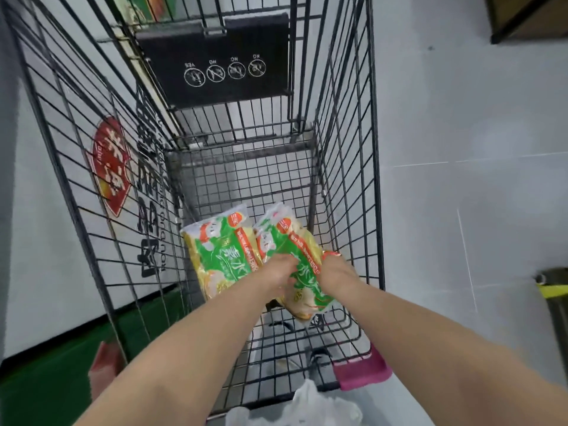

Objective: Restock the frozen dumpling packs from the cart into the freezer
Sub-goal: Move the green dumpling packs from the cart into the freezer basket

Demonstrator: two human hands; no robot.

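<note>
Both hands, left point(278, 272) and right point(336, 272), grip one dumpling pack point(295, 256) (second pack point(222, 253) beside) inside cart point(347, 167).

2 dumpling packs point(224, 256), 1 cart point(344, 149), 2 hands point(278, 272), 1 pink cloth point(362, 370)

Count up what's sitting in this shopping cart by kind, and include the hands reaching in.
Green and yellow plastic frozen dumpling packs: 2 (left pack, right pack)
Bare hands on the packs: 2 (left hand, right hand)
Pink cloth at the black wire cart's near right corner: 1
Crumpled white plastic bag at the near edge: 1
Total: 6
</note>
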